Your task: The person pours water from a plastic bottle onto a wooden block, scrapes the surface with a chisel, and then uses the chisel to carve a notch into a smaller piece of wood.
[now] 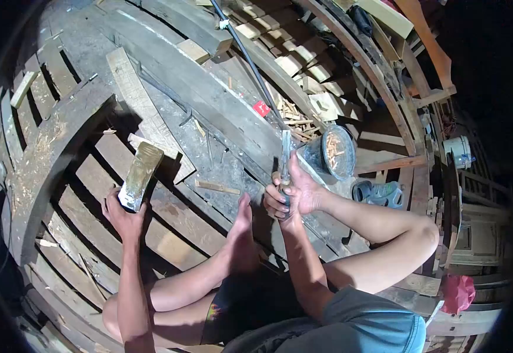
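Note:
At the left centre, my left hand [124,213] is closed around the lower end of a block [142,170], brownish on top and whitish at the bottom, tilted above the wooden slats. My right hand [282,199] is wrapped round the handle of a chisel-like tool [286,150], whose flat metal blade points away from me. That hand is beside my raised foot [303,187]. The block and the tool are well apart.
Right of the tool stands a bucket [338,154] of small wooden pieces, with sandals [378,194] near it. A curved timber [50,159] lies at the left, and a long board [147,112] lies beyond the block. A red bag [458,294] is at the lower right.

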The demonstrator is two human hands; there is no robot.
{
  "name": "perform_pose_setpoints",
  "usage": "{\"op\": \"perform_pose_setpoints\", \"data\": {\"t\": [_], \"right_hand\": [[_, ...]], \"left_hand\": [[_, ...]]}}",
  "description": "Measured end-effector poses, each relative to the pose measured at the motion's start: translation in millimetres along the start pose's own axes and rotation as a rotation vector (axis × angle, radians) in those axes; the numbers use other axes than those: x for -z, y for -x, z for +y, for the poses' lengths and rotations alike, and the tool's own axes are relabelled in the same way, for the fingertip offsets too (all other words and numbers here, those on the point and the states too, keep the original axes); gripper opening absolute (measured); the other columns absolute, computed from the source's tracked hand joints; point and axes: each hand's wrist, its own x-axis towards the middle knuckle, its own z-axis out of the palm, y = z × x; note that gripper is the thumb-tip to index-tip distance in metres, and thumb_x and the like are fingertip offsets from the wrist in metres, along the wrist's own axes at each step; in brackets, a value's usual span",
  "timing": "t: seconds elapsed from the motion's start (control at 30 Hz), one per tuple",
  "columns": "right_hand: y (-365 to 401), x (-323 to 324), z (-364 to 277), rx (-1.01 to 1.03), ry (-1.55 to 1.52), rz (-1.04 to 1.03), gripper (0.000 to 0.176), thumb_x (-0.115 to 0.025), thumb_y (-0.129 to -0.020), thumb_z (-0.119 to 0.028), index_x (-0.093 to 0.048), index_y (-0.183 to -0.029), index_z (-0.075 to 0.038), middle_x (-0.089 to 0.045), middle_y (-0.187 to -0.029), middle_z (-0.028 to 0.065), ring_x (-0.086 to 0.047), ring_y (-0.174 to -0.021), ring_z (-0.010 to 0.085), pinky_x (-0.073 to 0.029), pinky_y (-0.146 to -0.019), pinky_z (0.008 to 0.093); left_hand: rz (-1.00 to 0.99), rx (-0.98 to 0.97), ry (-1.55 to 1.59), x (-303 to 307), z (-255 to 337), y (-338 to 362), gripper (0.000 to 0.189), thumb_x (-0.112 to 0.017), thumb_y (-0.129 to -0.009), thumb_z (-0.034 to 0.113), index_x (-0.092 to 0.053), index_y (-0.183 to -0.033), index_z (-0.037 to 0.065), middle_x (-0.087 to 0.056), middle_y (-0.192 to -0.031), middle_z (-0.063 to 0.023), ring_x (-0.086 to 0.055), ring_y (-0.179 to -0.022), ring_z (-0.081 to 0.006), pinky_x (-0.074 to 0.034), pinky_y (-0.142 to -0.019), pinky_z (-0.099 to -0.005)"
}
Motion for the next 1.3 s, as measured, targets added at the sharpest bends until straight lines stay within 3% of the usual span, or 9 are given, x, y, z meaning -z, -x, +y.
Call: {"op": "perform_pose_setpoints", "data": {"t": [0.27,0.67,0.9,1.0,1.03,1.13,1.23,1.3], "right_hand": [[-11,-8,1,-0.052,-0.150,-0.252,0.031,-0.057,-0.086,-0.015,-0.048,-0.113,-0.002,-0.043,-0.063,0.0038,-0.041,-0.037,0.0100,-0.039,-0.031,0.0242],[-23,-12,4,-0.083,-0.175,-0.407,0.035,-0.054,-0.086,-0.013,-0.047,-0.118,0.000,-0.044,-0.064,0.0045,-0.043,-0.037,0.0112,-0.039,-0.031,0.0253],[-20,-6,9,-0.072,-0.134,-0.264,0.039,-0.054,-0.086,-0.015,-0.048,-0.122,-0.002,-0.045,-0.065,0.0041,-0.041,-0.038,0.0109,-0.038,-0.031,0.0257],[-20,-11,12,-0.074,-0.067,-0.015,0.041,-0.058,-0.084,-0.020,-0.049,-0.120,-0.002,-0.044,-0.065,0.0024,-0.037,-0.039,0.0104,-0.032,-0.033,0.0245],[-21,-14,13,-0.074,-0.068,-0.016,0.041,-0.058,-0.084,-0.020,-0.049,-0.120,-0.002,-0.044,-0.065,0.0024,-0.037,-0.039,0.0104,-0.032,-0.033,0.0245],[-32,-44,18,0.012,0.412,0.292,0.035,-0.057,-0.087,-0.016,-0.048,-0.118,-0.003,-0.044,-0.068,0.0026,-0.041,-0.046,0.0112,-0.033,-0.040,0.0274],[-43,-43,25,0.027,0.584,0.441,0.030,-0.059,-0.089,-0.015,-0.049,-0.114,-0.002,-0.046,-0.069,0.0011,-0.045,-0.051,0.0118,-0.039,-0.049,0.0263],[-46,-37,26,0.026,0.572,0.422,0.025,-0.058,-0.092,-0.013,-0.050,-0.113,-0.003,-0.049,-0.070,0.0017,-0.049,-0.053,0.0123,-0.041,-0.049,0.0270]], "left_hand": [[0.061,-0.014,0.021,-1,3,0,0.070,-0.083,-0.058,0.015,-0.050,-0.118,0.003,-0.056,-0.120,-0.0145,-0.048,-0.119,-0.0317,-0.023,-0.109,-0.0462],[0.060,-0.023,0.006,-3,1,0,0.068,-0.083,-0.057,0.020,-0.051,-0.116,0.004,-0.056,-0.118,-0.0141,-0.050,-0.118,-0.0307,-0.024,-0.109,-0.0483],[0.069,-0.021,0.013,-4,1,0,0.069,-0.083,-0.056,0.020,-0.051,-0.115,0.003,-0.056,-0.119,-0.0157,-0.049,-0.120,-0.0309,-0.024,-0.110,-0.0484],[0.064,-0.022,-0.008,-4,0,0,0.070,-0.083,-0.057,0.019,-0.051,-0.116,0.003,-0.056,-0.120,-0.0161,-0.049,-0.122,-0.0307,-0.023,-0.110,-0.0490],[0.064,-0.023,-0.010,-4,1,0,0.070,-0.083,-0.057,0.019,-0.051,-0.116,0.003,-0.056,-0.120,-0.0161,-0.049,-0.122,-0.0307,-0.023,-0.110,-0.0490],[0.056,-0.008,0.007,-3,2,0,0.069,-0.083,-0.058,0.020,-0.050,-0.116,0.003,-0.057,-0.119,-0.0153,-0.048,-0.124,-0.0298,-0.023,-0.111,-0.0498],[0.062,-0.025,0.014,-1,4,0,0.065,-0.082,-0.058,0.016,-0.051,-0.115,0.003,-0.056,-0.122,-0.0161,-0.048,-0.122,-0.0309,-0.024,-0.110,-0.0457],[0.079,-0.037,0.014,-1,4,-1,0.065,-0.082,-0.058,0.015,-0.051,-0.114,0.003,-0.056,-0.121,-0.0162,-0.049,-0.120,-0.0315,-0.024,-0.109,-0.0454]]}}
